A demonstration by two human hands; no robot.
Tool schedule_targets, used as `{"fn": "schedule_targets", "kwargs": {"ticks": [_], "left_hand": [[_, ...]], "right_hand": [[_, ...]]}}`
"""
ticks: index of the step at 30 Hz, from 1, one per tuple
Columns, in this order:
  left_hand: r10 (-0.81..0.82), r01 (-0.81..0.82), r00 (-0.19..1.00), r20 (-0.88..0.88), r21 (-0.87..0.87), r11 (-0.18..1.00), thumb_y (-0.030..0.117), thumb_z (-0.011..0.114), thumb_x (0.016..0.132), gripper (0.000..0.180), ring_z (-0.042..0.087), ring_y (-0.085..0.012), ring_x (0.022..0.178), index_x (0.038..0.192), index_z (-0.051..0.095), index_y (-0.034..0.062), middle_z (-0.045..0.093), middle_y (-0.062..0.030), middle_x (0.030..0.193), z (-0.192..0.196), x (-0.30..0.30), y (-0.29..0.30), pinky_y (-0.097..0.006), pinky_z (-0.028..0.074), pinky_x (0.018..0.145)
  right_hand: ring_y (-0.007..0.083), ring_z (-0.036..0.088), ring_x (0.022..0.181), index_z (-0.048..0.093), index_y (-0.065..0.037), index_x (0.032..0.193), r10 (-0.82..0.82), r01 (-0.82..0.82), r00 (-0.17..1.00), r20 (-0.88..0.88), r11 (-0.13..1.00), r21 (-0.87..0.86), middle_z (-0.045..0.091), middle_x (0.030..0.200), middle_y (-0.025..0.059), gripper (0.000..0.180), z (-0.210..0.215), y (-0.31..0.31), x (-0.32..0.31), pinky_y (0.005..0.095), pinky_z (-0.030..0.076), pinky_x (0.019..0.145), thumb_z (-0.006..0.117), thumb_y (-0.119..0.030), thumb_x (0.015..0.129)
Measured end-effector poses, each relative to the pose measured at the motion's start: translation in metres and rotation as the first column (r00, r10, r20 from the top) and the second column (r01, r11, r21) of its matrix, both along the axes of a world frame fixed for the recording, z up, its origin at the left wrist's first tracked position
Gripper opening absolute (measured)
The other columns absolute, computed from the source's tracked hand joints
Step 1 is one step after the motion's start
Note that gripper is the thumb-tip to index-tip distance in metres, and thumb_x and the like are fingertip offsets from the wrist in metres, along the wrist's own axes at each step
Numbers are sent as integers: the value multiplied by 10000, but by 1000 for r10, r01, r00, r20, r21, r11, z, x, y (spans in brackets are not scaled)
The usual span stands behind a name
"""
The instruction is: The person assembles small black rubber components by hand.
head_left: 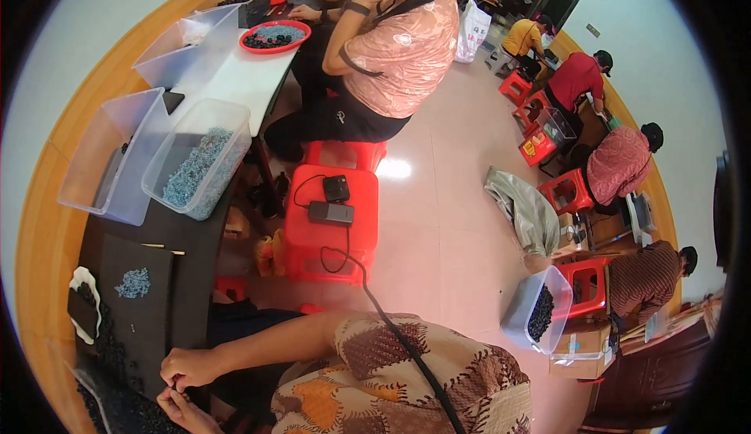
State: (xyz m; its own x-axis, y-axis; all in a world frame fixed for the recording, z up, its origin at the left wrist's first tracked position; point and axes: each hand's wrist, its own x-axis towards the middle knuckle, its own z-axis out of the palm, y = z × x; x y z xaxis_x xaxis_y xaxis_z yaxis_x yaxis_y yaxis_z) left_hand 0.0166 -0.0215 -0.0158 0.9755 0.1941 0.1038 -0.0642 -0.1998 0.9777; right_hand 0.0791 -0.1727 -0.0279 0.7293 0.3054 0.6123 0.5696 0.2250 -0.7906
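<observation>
At the lower left, my right hand [190, 367] and my left hand [185, 412] meet over the dark table [192, 277], with fingertips pinched together. Whatever small piece they hold is hidden by the fingers. Just left of them spreads a heap of small black parts [113, 356]. A black board [145, 316] lies on the table beyond my right hand and bears a small pile of light-blue pieces [133, 283]. Left of the board is a white scalloped dish [84, 301] with a dark piece on it. Two thin sticks [168, 251] rest at the board's far end.
A clear bin of blue pieces [199, 169] and another clear bin [113, 156] stand farther along the table. A red stool [328, 234] holds a black adapter [331, 213] with a cable. A co-worker [403, 54] sits beyond; several others work along the right wall.
</observation>
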Motion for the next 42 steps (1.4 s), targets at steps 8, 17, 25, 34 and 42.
{"fn": "schedule_targets", "kwargs": {"ticks": [8,17,25,34,42], "left_hand": [[-26,26,1000,7,-81,996,202,477,1049,167,430,-84,811,1006,490,41,462,-8,905,0,-1,-1,-249,383,757],[-30,32,999,10,-139,990,187,491,1043,137,448,-75,811,1021,506,53,491,3,925,-1,-1,6,-247,390,748],[-1,-1,1000,-13,-142,990,176,483,1044,137,409,-70,790,1006,510,47,454,13,888,7,-6,-1,-242,375,746],[-56,52,998,-15,-198,979,172,484,1043,144,399,-75,779,986,502,41,445,14,877,0,-4,-1,-245,368,735],[-111,107,994,-2,-254,961,178,507,1035,130,422,-71,790,993,512,55,456,16,876,-2,0,2,-234,376,740]], "right_hand": [[293,633,674,630,26,757,-17,16,998,62,1000,15,621,733,142,188,1,-2,-3,384,483,573,754,-12,621],[347,613,720,596,10,768,-9,9,996,83,1000,-1,585,741,141,179,10,-5,-8,408,471,615,741,-23,669],[345,624,727,624,13,769,-67,67,994,84,998,9,605,747,141,207,8,-3,-13,426,487,637,775,-17,629],[345,619,754,602,-6,781,-108,111,986,130,994,-19,594,776,132,205,1,-7,-15,430,484,637,769,-42,668],[338,631,783,630,-12,800,-154,172,972,177,981,-91,607,814,122,184,-1,-6,-14,430,511,678,759,-61,679]]}}
